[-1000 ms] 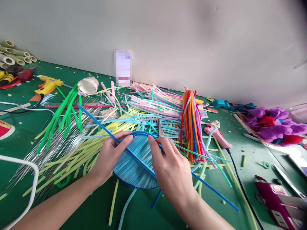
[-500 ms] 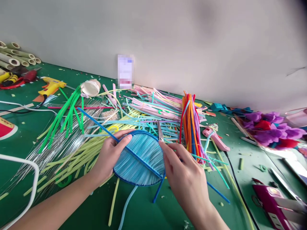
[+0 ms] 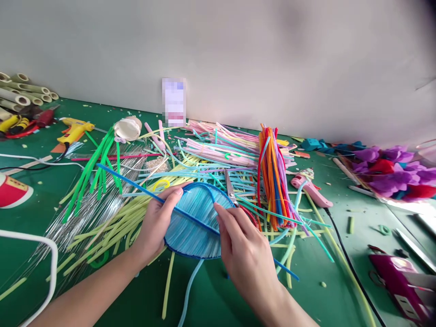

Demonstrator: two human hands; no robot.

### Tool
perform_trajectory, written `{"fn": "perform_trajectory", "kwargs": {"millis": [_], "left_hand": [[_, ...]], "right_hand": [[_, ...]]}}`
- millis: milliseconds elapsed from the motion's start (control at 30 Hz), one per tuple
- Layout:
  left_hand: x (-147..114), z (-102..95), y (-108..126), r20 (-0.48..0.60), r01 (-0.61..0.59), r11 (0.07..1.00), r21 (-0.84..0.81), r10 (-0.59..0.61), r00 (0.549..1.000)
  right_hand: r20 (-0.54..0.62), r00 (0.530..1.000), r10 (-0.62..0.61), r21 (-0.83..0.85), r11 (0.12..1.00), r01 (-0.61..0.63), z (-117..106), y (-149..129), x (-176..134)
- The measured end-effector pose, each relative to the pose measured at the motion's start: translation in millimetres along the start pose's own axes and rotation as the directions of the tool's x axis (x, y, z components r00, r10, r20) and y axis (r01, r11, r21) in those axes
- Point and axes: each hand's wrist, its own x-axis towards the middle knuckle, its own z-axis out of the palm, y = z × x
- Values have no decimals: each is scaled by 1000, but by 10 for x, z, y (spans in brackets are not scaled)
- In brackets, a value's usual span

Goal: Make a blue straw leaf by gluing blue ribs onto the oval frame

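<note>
A flat, oval panel (image 3: 194, 238) of light-blue pipe cleaners with a darker blue rim is held above the table. My left hand (image 3: 151, 227) grips its upper left edge, thumb on top, along with a straight dark-blue pipe cleaner (image 3: 131, 182) that runs across the panel. My right hand (image 3: 245, 245) pinches a curved blue pipe cleaner (image 3: 208, 190) over the panel's right part. The far ends near my right fingers are hidden. Just behind that hand lie scissors (image 3: 229, 184) with red handles. A bundle of red, orange and purple pipe cleaners (image 3: 270, 181) stands behind too.
Yellow-green (image 3: 116, 225), pink and light-blue pipe cleaners cover the middle. On the left are a yellow glue gun (image 3: 73, 131), green stems with a white cup-like roll (image 3: 127, 128), and bamboo tubes. To the right sit a pink glue gun (image 3: 313, 193), purple flowers (image 3: 391, 181) and a magenta power strip (image 3: 395, 281).
My right hand has moved left and inward from the panel's right edge, bending a blue pipe cleaner into a curve over the panel. My left hand keeps its grip.
</note>
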Motion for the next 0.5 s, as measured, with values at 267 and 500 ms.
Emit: {"fn": "perform_trajectory", "kwargs": {"millis": [267, 500], "left_hand": [[-12, 27, 19, -25, -37, 997, 64, 39, 999], [-16, 37, 26, -54, -3, 1000, 25, 4, 999]], "right_hand": [[-16, 1000, -2, -80, 997, 1, -6, 11, 1], [-74, 997, 26, -145, 989, -37, -83, 88, 22]]}}
